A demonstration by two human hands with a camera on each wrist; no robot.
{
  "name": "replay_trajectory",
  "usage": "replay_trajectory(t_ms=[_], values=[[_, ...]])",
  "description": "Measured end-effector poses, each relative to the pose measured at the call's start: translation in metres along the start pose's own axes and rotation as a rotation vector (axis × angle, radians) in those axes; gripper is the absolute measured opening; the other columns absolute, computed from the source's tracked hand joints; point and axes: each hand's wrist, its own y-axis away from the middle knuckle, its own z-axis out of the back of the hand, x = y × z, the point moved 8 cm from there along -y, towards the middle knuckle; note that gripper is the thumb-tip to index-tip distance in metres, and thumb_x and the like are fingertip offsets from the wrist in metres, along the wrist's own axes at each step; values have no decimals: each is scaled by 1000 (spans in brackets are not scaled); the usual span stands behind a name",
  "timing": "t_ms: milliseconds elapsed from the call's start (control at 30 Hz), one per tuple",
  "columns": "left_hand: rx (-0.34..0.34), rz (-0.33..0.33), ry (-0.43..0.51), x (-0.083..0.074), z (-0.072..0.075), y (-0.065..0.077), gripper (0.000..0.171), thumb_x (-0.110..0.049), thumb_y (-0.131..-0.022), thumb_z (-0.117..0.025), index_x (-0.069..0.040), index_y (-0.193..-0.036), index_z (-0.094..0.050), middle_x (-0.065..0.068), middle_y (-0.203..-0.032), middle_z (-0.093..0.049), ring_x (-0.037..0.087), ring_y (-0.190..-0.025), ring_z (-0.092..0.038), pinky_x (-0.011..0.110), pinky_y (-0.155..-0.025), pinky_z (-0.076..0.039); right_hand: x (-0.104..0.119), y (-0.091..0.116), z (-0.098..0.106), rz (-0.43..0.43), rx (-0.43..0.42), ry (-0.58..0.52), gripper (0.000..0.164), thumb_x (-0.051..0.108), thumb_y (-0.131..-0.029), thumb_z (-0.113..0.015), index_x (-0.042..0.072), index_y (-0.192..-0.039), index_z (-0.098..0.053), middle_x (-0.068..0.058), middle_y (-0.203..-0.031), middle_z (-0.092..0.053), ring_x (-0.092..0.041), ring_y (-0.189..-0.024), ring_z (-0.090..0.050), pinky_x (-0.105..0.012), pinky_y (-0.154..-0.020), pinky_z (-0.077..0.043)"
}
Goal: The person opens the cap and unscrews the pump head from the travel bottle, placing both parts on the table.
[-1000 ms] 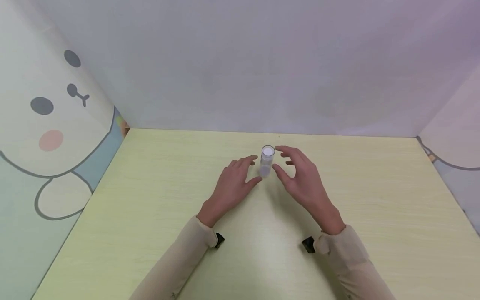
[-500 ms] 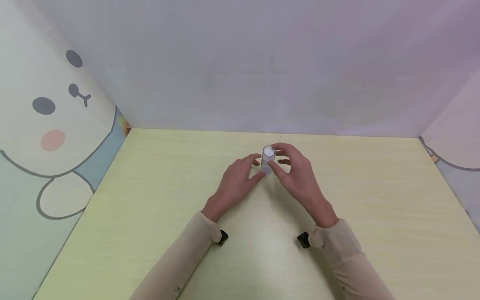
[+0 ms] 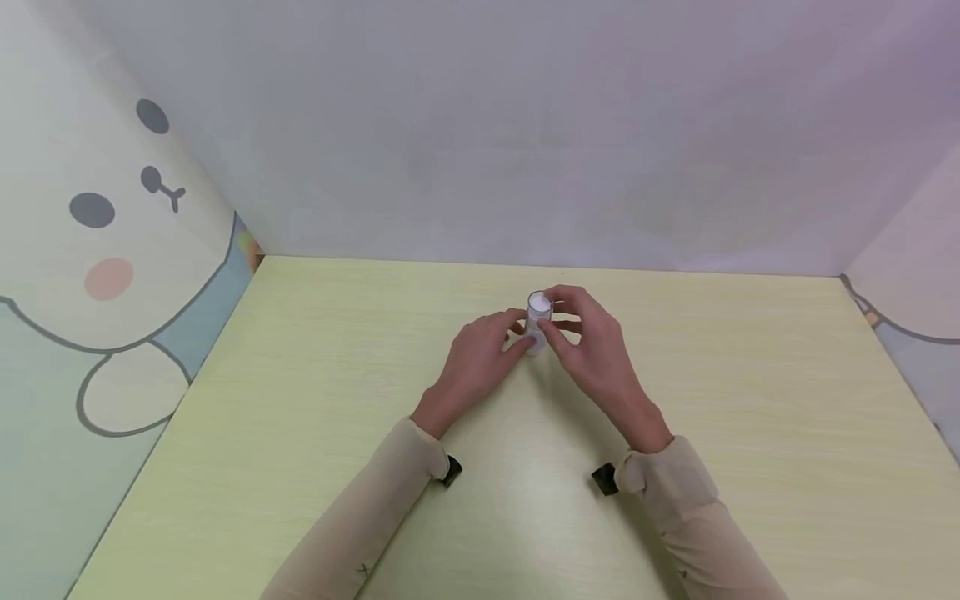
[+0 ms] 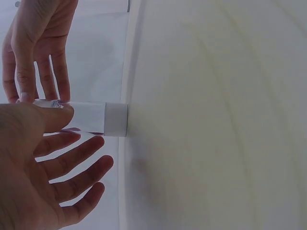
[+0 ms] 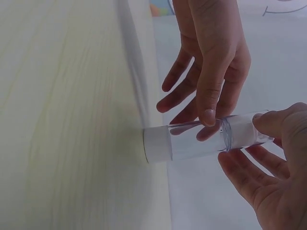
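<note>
The right hand (image 3: 592, 350) pinches the top of a small bottle (image 5: 196, 146) between thumb and fingers, its grip narrow; the left hand (image 3: 480, 354) holds the bottle lower down, thumb on the near side and fingers bent behind. The bottle stands upright on the worktop (image 3: 360, 333), between the hands and nearer the back edge than the body. That back edge runs straight just beyond the fingertips, meeting a tall wall (image 3: 480, 167); to either side and toward the body, the surface spreads wide, with slanting side edges well apart from both hands.

A second earlier, both hands were slightly apart from the bottle; now both touch it, the bottle in about the same spot.

The bottle is a clear, glossy cylinder with a white base (image 5: 158, 143) and a white-lined upper section (image 5: 242, 130). Beige cloth sleeves end at the wrists, beside small black blocks (image 3: 605, 479). The worktop is pale yellow with faint wood grain; the wall is smooth, greyish lilac. A left panel (image 3: 45, 267) bears a cartoon animal face.
</note>
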Motion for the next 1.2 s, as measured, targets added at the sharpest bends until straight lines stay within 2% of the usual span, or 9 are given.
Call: replay_trajectory(t_ms=[233, 433, 533, 733, 967, 1100, 1200], values=[[-7, -25, -23, -6, 7, 1, 38, -36, -101, -69, -20, -136, -66, 0, -116, -76, 19, -101, -69, 38, -85, -57, 4, 4, 6, 17, -51, -24, 39, 4, -95, -75, 4, -131, -60, -10, -129, -68, -30, -113, -72, -46, -88, -64], [-43, -91, 23, -14, 16, 9, 35, -33, -101, -70, -18, -132, -68, 0, -120, -73, 23, -107, -70, 39, -86, -57, 10, 12, 16, 21, -107, -94, 41, 0, -92, -76, 2, -129, -59, -10, -127, -69, -27, -109, -74, -23, -87, -62], [-60, -123, 38, -20, 20, 14, 34, -33, -101, -70, -17, -131, -68, -1, -122, -72, 23, -109, -69, 40, -87, -57, 13, 16, 20, 14, -120, -137, 42, -2, -92, -76, 1, -130, -58, -10, -126, -68, -20, -109, -73, -17, -89, -59], [-73, -158, 58, -28, 26, 24, 33, -32, -101, -71, -18, -131, -68, 0, -121, -72, 24, -108, -69, 40, -87, -56, 18, 23, 27, 10, -115, -200, 42, -5, -92, -73, -2, -130, -55, -11, -126, -65, -2, -109, -68, -19, -92, -59], [-99, -193, 63, -33, 32, 34, 32, -30, -100, -73, -20, -130, -68, -2, -118, -71, 21, -106, -67, 38, -85, -56, 18, 31, 29, -1, -91, -287, 46, -10, -93, -70, -5, -133, -49, -6, -128, -61, -6, -114, -67, -19, -93, -59], [-106, -211, 67, -36, 36, 40, 32, -29, -99, -74, -18, -128, -68, -1, -116, -70, 20, -106, -65, 37, -85, -56, 15, 35, 28, -22, -74, -380, 47, -14, -93, -66, -7, -135, -45, 0, -129, -58, -8, -117, -65, -18, -94, -58], [-109, -223, 72, -39, 38, 43, 32, -29, -98, -74, -17, -128, -69, 0, -115, -69, 20, -105, -63, 36, -83, -55, 14, 38, 28, -29, -67, -453, 50, -15, -94, -63, -8, -139, -43, -1, -131, -56, -10, -119, -63, -17, -95, -57]])
